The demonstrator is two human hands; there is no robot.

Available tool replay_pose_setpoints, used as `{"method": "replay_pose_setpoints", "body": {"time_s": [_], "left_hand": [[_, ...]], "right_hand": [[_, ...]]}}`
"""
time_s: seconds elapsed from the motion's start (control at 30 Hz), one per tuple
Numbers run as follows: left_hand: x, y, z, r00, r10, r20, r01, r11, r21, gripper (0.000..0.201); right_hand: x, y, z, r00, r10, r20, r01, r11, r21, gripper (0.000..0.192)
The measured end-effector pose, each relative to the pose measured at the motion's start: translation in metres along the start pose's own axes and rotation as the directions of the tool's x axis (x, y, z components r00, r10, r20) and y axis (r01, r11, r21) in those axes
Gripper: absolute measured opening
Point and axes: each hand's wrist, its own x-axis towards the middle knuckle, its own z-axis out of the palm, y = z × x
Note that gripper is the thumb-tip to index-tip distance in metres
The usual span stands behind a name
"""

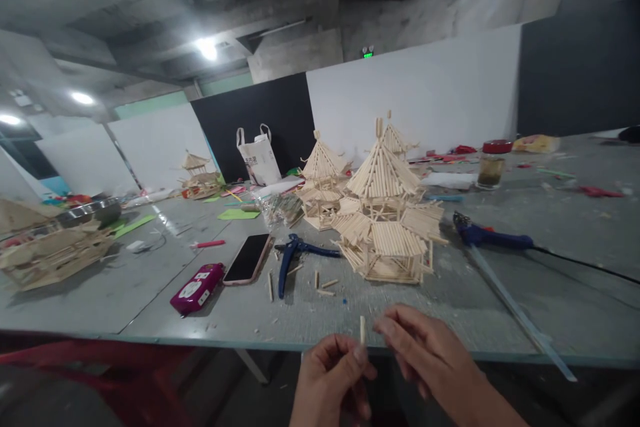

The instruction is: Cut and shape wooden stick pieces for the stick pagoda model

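Note:
A short wooden stick (363,328) stands upright between the thumb and forefinger of my left hand (333,373), at the table's front edge. Just to its right is my right hand (430,353), its thumb and fingers pressed together. What they pinch, if anything, is hidden. Beyond both hands sits a pavilion model (385,227) built of small wooden sticks, with a pointed roof. Several cut stick pieces (327,284) lie to its left, beside blue-handled cutting pliers (295,253).
A phone (249,259) and a purple box-shaped device (197,288) lie left of the pliers. On the right are a blue glue gun (493,235), a clear glue stick (520,313) and a red-lidded jar (493,165). More pavilion models (323,173) and a bag (261,159) stand behind.

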Motion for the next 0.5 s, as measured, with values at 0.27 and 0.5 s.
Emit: {"method": "replay_pose_setpoints", "body": {"time_s": [0.27,0.5], "left_hand": [[0.007,0.006,0.001,0.995,-0.036,0.093,0.028,0.996,0.085,0.032],[0.049,0.043,0.014,0.994,-0.018,0.103,0.033,0.99,-0.139,0.027]], "right_hand": [[0.021,-0.001,0.005,0.988,0.128,0.087,-0.146,0.957,0.251,0.029],[0.025,0.015,0.001,0.959,0.264,0.101,-0.281,0.862,0.421,0.05]]}}
